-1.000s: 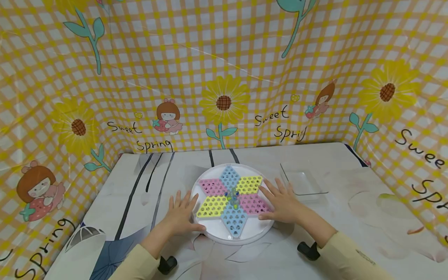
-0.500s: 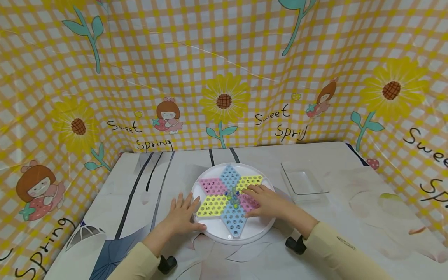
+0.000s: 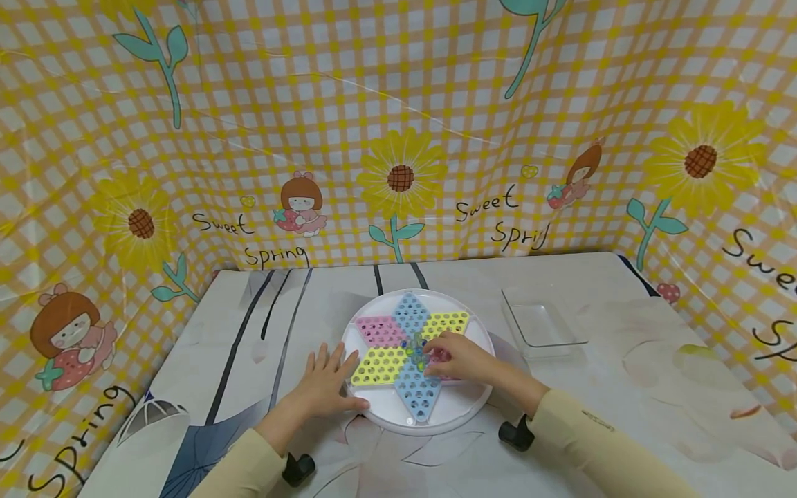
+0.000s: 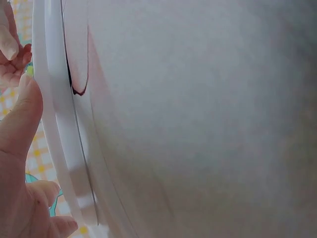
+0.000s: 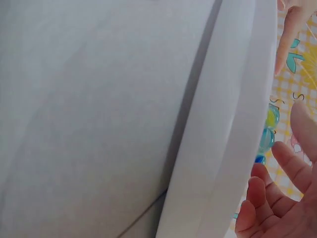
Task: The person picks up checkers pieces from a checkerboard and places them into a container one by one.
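- Left grip (image 3: pixel 320 387): released, fingers spread at the board's left rim.
- Right grip (image 3: pixel 463 356): released, fingers bent over the board's right side, thumb apart.
- Marbles (image 3: pixel 414 346): clustered just beside the right grip's fingertips.
- Round board (image 3: pixel 448 409): between and beneath both grips, on the desk (image 3: pixel 598 394).
- Clear dish (image 3: pixel 540 326): beyond the right grip, to its right.
- Checked cloth (image 3: pixel 398 90): well beyond both grips.

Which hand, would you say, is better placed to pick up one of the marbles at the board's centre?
The right hand, I would judge: its fingers are close beside the marbles, while the left hand is spread at the board's left rim, farther away.
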{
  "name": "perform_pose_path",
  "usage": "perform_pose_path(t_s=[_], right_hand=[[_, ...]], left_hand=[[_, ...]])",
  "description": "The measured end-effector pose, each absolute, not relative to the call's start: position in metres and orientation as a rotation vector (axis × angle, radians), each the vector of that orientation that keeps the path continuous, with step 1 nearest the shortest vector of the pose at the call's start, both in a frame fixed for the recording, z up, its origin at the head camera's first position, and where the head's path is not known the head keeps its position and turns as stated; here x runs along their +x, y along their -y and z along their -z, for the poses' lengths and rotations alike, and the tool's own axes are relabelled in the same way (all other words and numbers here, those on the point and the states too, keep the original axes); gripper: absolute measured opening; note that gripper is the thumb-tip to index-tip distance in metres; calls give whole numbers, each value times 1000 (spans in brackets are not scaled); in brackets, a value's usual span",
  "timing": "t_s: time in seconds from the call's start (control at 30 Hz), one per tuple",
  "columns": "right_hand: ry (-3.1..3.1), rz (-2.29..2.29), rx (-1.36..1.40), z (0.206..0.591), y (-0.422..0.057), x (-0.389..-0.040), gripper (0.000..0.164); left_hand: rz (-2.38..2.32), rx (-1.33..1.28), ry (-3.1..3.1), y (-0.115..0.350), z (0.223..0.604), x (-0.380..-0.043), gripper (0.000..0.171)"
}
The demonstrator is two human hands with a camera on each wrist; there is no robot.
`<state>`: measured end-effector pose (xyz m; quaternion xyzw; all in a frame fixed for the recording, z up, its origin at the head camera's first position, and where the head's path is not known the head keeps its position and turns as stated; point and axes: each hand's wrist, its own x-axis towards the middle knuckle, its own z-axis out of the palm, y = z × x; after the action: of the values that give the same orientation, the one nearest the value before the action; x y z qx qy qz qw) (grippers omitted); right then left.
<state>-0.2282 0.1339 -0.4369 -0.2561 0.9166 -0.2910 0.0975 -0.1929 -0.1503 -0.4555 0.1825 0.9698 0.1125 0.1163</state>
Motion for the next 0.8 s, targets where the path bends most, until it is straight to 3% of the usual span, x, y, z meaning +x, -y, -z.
perform_pose_path(t_s=[0.8], right_hand=[[-2713,845,-725,445,-126,-238,14]], left_hand=[[-336,548,-2839,150,454,-193,92]])
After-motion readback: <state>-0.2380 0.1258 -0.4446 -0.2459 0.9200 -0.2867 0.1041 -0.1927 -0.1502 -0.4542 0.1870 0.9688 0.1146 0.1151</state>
